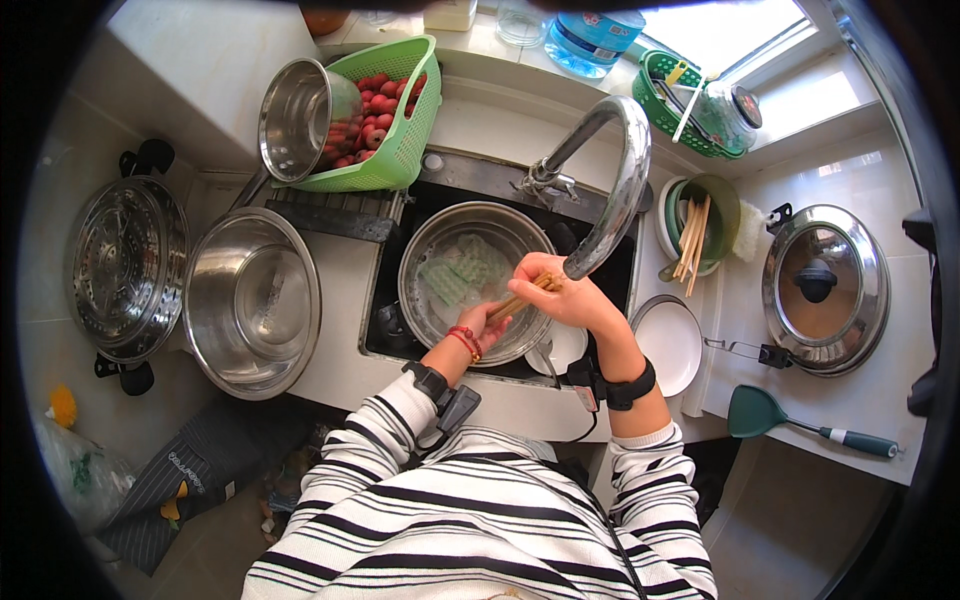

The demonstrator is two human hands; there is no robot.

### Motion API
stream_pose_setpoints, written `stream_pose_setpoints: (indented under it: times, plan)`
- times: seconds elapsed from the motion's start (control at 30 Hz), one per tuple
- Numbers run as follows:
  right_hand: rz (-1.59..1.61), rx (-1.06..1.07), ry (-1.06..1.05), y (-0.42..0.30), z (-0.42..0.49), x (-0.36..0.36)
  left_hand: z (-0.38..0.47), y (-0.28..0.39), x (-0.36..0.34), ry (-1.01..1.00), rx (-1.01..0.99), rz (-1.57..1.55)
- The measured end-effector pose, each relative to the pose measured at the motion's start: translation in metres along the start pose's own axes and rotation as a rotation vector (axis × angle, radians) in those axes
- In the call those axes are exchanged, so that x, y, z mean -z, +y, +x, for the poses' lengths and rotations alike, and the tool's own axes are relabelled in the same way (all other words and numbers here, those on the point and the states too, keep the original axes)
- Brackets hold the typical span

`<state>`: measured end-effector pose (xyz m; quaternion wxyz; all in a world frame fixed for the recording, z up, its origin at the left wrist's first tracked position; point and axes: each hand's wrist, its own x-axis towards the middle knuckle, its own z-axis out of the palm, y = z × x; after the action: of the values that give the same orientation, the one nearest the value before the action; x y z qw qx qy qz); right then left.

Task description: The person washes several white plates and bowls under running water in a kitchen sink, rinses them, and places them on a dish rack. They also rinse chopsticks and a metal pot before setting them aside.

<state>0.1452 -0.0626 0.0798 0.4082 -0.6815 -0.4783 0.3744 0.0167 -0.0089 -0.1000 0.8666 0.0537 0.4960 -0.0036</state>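
A bundle of wooden chopsticks (516,303) slants over the right side of a round steel pot (414,311). My left hand (480,324) grips its lower left end, and my right hand (553,289) is closed around the upper right end. Inside the pot, a pale green checked cloth (454,277) lies in cloudy water. The pot stands in the dark sink (384,300). Just above my right hand hangs the mouth of the curved chrome faucet (634,172). A white bowl (566,349) with a metal utensil in it sits beside the pot, partly hidden by my right arm.
To the left are a steel basin (300,330), a steamer insert (101,277) and a green basket (409,142) of red fruit. More chopsticks (694,240) lean in a green container at right. Nearby are a white-lined pan (667,349), a lidded pot (862,300) and a green spatula (754,412).
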Motion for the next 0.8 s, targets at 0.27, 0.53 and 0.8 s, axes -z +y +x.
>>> stream_pose_setpoints:
  times: [0.27, 0.53, 0.8]
  plan:
    - [-0.047, 0.144, 0.009, 0.002, -0.006, 0.001, 0.003, -0.002, -0.001, -0.058, -0.01, 0.043]
    - [-0.044, -0.03, -0.008, -0.002, -0.001, 0.003, -0.001, 0.0, -0.001, -0.043, -0.022, 0.008]
    - [-0.05, -0.062, -0.005, -0.008, 0.005, 0.003, -0.001, 0.002, 0.0, -0.028, -0.039, 0.074]
